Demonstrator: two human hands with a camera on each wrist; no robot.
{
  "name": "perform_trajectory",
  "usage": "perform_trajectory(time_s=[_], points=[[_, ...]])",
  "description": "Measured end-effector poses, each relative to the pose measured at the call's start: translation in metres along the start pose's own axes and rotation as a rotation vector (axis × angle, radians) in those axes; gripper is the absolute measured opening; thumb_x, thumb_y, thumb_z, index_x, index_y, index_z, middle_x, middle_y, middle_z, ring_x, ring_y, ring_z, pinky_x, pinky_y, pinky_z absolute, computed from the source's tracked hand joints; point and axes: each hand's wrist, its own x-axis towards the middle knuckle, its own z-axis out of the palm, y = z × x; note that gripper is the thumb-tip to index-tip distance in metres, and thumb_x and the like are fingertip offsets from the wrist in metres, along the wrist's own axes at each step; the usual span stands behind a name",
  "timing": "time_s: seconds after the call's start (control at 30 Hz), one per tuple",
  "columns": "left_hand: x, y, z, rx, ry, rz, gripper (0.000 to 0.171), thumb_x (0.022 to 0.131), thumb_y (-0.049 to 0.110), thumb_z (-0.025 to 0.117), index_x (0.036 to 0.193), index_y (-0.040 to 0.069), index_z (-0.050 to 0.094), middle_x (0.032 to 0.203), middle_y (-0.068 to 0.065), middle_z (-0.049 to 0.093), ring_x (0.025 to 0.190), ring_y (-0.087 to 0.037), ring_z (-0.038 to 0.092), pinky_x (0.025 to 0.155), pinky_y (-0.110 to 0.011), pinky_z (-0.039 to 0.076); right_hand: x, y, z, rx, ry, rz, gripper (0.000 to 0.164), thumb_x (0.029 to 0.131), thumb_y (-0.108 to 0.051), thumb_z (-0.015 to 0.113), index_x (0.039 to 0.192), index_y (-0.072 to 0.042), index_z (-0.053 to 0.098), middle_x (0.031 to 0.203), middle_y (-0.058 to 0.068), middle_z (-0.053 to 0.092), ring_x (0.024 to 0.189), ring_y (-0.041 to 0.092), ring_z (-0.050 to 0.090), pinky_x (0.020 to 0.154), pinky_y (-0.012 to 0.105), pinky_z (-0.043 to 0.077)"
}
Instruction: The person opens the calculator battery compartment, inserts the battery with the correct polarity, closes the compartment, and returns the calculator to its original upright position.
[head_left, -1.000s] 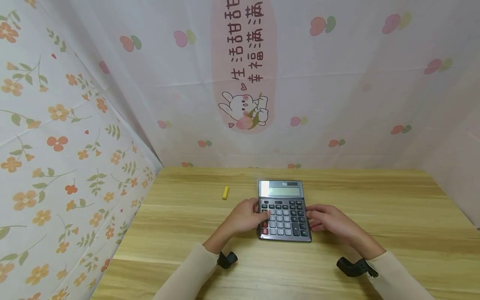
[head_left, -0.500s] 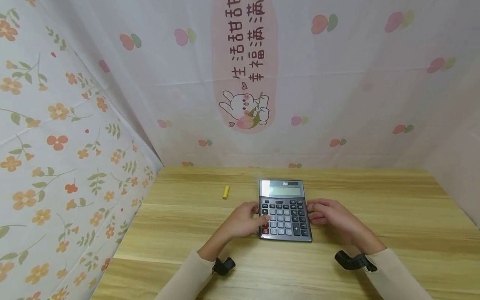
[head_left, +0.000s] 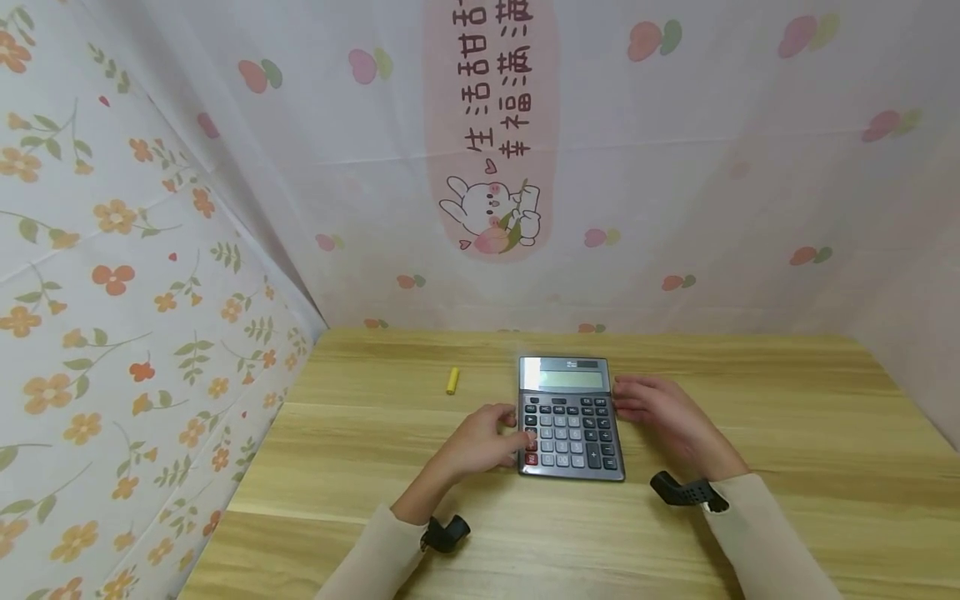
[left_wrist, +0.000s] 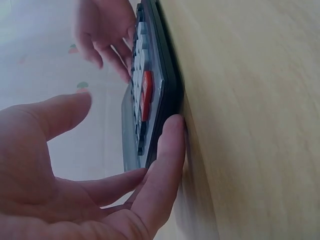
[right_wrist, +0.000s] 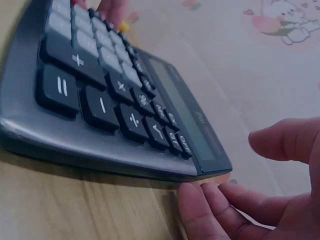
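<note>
We see a pale cloth backdrop (head_left: pixel 675 183) printed with a rabbit, hearts and Chinese lettering, and on the left a floral-patterned cloth (head_left: pixel 112 350). Below them we find a wood-grain table (head_left: pixel 315 467). Two cream sleeves (head_left: pixel 378 550) reach in from the near side. Between the hands a desktop calculator (head_left: pixel 570 421) lies face up on the table, its display at the far end. We note the left hand (head_left: pixel 480 442) with fingers extended against the calculator's left edge; the thumb spreads over the red keys (head_left: pixel 532 452), raised clear of them in the left wrist view, with no grip closed. The right hand (head_left: pixel 663 412) holds its fingers nearly straight at the right edge beside the display, its thumb well apart, gripping nothing; we cannot tell whether its fingertips touch. A black bracket (head_left: pixel 682 490) sits at each wrist. Beyond the left hand we observe a small yellow cylinder (head_left: pixel 453 381).
</note>
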Motion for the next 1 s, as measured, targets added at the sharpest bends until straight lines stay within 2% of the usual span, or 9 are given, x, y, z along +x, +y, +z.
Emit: perform_trajectory(time_s=[0.1,0.23,0.3,0.37,0.43,0.57,0.8,1.0], points=[[-0.001,0.000,0.001,0.060,0.009,0.015,0.062,0.095,0.029,0.085,0.138,-0.010,0.063,0.121,-0.014,0.066,0.071,-0.016,0.072,0.067,-0.032,0.056,0.008,-0.003,0.003,-0.065,0.023,-0.012,0.062,0.116,-0.022,0.055,0.158,0.021,0.038,0.153,0.038,0.054,0.126,0.033,0.069,0.103,0.037,0.059],[-0.004,0.002,0.004,0.179,0.040,0.035,0.053,0.085,0.027,0.094,0.123,-0.004,0.071,0.110,-0.010,0.067,0.082,-0.017,0.062,0.074,-0.034,0.051,0.019,-0.007,0.005,-0.144,0.055,-0.011,0.061,0.115,-0.022,0.055,0.159,0.018,0.041,0.152,0.036,0.056,0.125,0.036,0.070,0.106,0.043,0.057],[-0.005,0.002,0.006,0.228,0.052,0.039,0.056,0.082,0.026,0.096,0.123,-0.003,0.072,0.111,-0.008,0.064,0.089,-0.017,0.058,0.079,-0.035,0.050,0.024,-0.008,0.006,-0.163,0.062,-0.007,0.060,0.115,-0.022,0.055,0.159,0.017,0.042,0.154,0.035,0.055,0.127,0.037,0.068,0.108,0.045,0.056],[-0.006,0.003,0.008,0.253,0.060,0.040,0.065,0.079,0.025,0.098,0.130,-0.006,0.071,0.111,-0.008,0.063,0.090,-0.017,0.057,0.081,-0.034,0.050,0.029,-0.009,0.006,-0.176,0.063,-0.006,0.060,0.114,-0.021,0.055,0.159,0.017,0.042,0.156,0.036,0.053,0.130,0.040,0.065,0.110,0.048,0.054],[-0.008,0.003,0.010,0.256,0.064,0.033,0.078,0.077,0.022,0.099,0.141,-0.008,0.066,0.113,-0.007,0.061,0.087,-0.015,0.059,0.080,-0.033,0.050,0.034,-0.009,0.007,-0.182,0.069,-0.007,0.058,0.114,-0.019,0.054,0.159,0.017,0.043,0.156,0.036,0.052,0.133,0.042,0.063,0.112,0.050,0.053],[-0.009,0.003,0.013,0.255,0.072,0.023,0.091,0.072,0.017,0.101,0.150,-0.008,0.061,0.113,-0.006,0.060,0.079,-0.013,0.058,0.073,-0.030,0.048,0.042,-0.013,0.009,-0.210,0.082,0.008,0.055,0.115,-0.019,0.052,0.157,0.016,0.046,0.154,0.035,0.054,0.135,0.045,0.061,0.115,0.055,0.049],[-0.010,0.002,0.016,0.299,0.094,0.033,0.094,0.068,0.016,0.103,0.150,-0.006,0.062,0.111,-0.003,0.059,0.081,-0.010,0.055,0.075,-0.029,0.047,0.049,-0.018,0.012,-0.221,0.110,0.030,0.052,0.116,-0.016,0.048,0.153,0.021,0.048,0.150,0.038,0.056,0.133,0.048,0.062,0.113,0.056,0.050],[-0.010,0.002,0.018,0.302,0.101,0.025,0.097,0.067,0.010,0.103,0.151,-0.009,0.059,0.108,-0.003,0.056,0.080,-0.011,0.053,0.073,-0.028,0.047,0.051,-0.015,0.012,-0.222,0.121,0.053,0.050,0.117,-0.016,0.047,0.154,0.019,0.048,0.150,0.037,0.056,0.131,0.045,0.061,0.114,0.056,0.050]])
